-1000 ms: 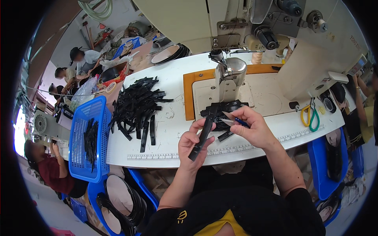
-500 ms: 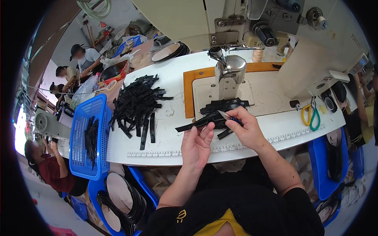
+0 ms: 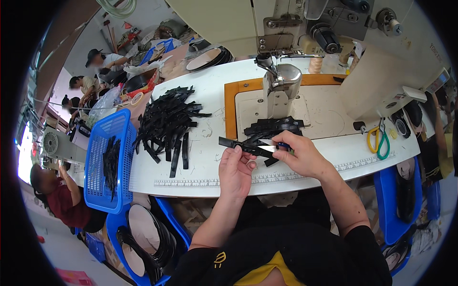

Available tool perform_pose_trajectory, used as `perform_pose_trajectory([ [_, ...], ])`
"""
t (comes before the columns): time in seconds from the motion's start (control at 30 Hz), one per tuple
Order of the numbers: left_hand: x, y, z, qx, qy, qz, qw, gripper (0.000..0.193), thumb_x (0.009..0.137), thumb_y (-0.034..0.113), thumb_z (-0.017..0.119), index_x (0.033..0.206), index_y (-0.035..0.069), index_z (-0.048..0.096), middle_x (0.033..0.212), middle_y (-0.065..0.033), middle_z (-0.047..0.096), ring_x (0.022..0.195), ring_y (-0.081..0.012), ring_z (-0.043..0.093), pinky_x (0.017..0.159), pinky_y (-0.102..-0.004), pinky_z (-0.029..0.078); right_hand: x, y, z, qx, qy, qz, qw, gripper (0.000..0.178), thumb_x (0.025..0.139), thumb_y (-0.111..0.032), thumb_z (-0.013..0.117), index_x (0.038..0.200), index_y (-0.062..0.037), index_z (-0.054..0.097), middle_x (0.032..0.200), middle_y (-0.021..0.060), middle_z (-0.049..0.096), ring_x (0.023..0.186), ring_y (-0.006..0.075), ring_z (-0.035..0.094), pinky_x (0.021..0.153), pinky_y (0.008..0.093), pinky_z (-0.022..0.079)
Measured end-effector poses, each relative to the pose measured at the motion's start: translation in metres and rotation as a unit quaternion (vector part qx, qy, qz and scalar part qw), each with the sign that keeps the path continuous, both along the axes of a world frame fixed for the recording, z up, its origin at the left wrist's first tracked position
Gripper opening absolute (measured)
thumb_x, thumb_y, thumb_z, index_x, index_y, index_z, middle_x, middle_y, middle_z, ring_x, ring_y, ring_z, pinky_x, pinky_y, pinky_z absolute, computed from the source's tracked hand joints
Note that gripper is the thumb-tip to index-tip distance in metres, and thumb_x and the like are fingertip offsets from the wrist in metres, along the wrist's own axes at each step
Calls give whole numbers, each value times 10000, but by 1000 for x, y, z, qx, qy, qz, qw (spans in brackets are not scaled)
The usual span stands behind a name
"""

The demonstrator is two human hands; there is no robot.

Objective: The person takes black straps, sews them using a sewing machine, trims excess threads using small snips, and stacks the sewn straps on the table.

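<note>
Closed round the lower edge of a black strip [image 3: 228,142], my left hand [image 3: 235,172] holds it above the white table, its left end sticking out past the thumb. In my right hand [image 3: 303,156] is a pair of small thread snips [image 3: 268,147] with blue handles and pointed silver blades spread apart. The blades lie right at the strip; whether they touch a thread cannot be seen. Just beyond both hands, a bunch of black strips [image 3: 273,126] rests in front of the sewing machine post [image 3: 281,97]. A larger heap of strips [image 3: 168,119] spreads to the left.
A blue basket [image 3: 125,164] with black strips stands at the table's left. Yellow-and-green-handled scissors [image 3: 378,143] lie to the right. A ruler strip [image 3: 200,182] runs along the front edge. Below left, another blue bin [image 3: 114,228] holds oval pieces. Other people sit working at far left.
The strip has turned so its right end now slopes down toward me. The snips' blades have opened and swung lower beside it. My left fingers have curled in more.
</note>
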State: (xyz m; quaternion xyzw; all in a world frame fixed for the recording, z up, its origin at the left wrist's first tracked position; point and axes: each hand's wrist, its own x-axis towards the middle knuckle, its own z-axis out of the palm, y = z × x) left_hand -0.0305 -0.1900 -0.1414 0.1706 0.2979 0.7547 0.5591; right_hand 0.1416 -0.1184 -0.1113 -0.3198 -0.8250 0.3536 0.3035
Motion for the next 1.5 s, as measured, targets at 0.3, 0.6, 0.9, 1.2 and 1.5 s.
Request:
perform_pose_trajectory([
  [0.3, -4, -1, 0, -12, 70, 26, 997, 68, 867, 82, 557, 918, 54, 523, 755, -31, 590, 649, -98, 555, 550, -221, 434, 1, -7, -1, -80, 96, -3, 992, 235, 800, -96, 639, 1004, -23, 551, 845, 37, 574, 760, 121, 522, 693, 254, 435],
  [0.6, -6, -12, -2, -2, 242, -16, 970, 113, 837, 15, 563, 949, 5, 571, 785, -31, 604, 650, -66, 552, 584, -199, 451, -23, -15, 12, 61, -6, 4, 998, 235, 777, -85, 644, 990, -39, 556, 793, 56, 566, 710, 169, 544, 648, 273, 448],
  [0.9, -14, 37, 36, 117, 526, 35, 842, 170, 820, 6, 577, 977, -36, 625, 884, -44, 556, 782, -111, 524, 693, -220, 417, 33, 10, 9, -61, 236, -141, 959, 240, 845, -49, 582, 1071, -15, 508, 886, -8, 558, 730, 47, 485, 684, 182, 406],
  [1.2, -57, 71, 38, 54, 643, 133, 752, 187, 765, 93, 643, 933, 12, 645, 854, -67, 592, 750, -135, 563, 592, -243, 411, 59, 40, -40, -4, 253, -254, 934, 190, 836, -54, 607, 1000, -9, 520, 820, -22, 542, 671, 33, 446, 608, 164, 374],
  [1.5, -168, -20, -13, -121, 650, 291, 692, 151, 817, 62, 601, 954, 4, 625, 925, -38, 570, 798, -105, 533, 642, -213, 425, 1, 7, -27, 272, -61, -15, 960, 260, 675, -35, 671, 923, -89, 614, 779, 55, 522, 616, 197, 539, 538, 294, 445],
])
